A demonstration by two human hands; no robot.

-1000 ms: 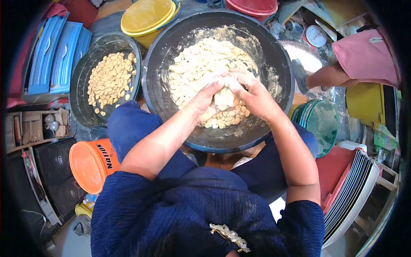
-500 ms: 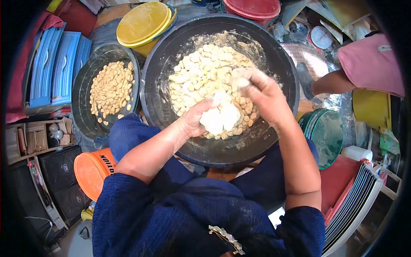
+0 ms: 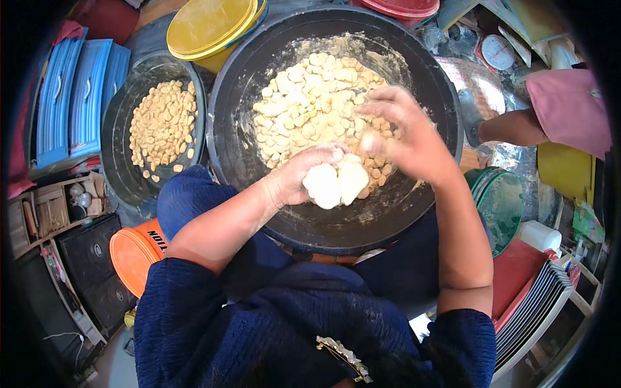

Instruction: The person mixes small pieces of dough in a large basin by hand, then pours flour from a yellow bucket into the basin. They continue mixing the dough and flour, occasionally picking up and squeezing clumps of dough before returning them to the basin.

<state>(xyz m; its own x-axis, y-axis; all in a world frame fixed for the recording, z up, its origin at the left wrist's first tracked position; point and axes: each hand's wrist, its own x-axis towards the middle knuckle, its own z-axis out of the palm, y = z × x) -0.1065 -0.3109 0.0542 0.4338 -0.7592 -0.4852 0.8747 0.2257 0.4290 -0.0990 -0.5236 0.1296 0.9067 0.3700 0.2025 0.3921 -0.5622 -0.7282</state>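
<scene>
My left hand (image 3: 299, 173) is wrapped round a lump of pale dough (image 3: 335, 183), which bulges in two lobes over the near part of a large black basin (image 3: 323, 234). Many small flattened dough pieces (image 3: 310, 97) lie in the basin, dusted with flour, the browner ones towards the right. To the right of the lump, above these pieces, my right hand (image 3: 404, 132) has its fingers apart. It is slightly blurred, and nothing shows in its grasp.
A smaller dark basin (image 3: 116, 161) of brown pieces stands at the left. Around are a yellow-lidded bucket (image 3: 210, 29), an orange bucket (image 3: 132, 258), a green bucket (image 3: 501, 210) and a red-lidded tub (image 3: 404, 6). Another person's leg (image 3: 514, 127) extends in at the right.
My right hand has moved away from the dough lump, and its fingers have spread. My left hand still holds the lump. The whole view has shifted slightly.
</scene>
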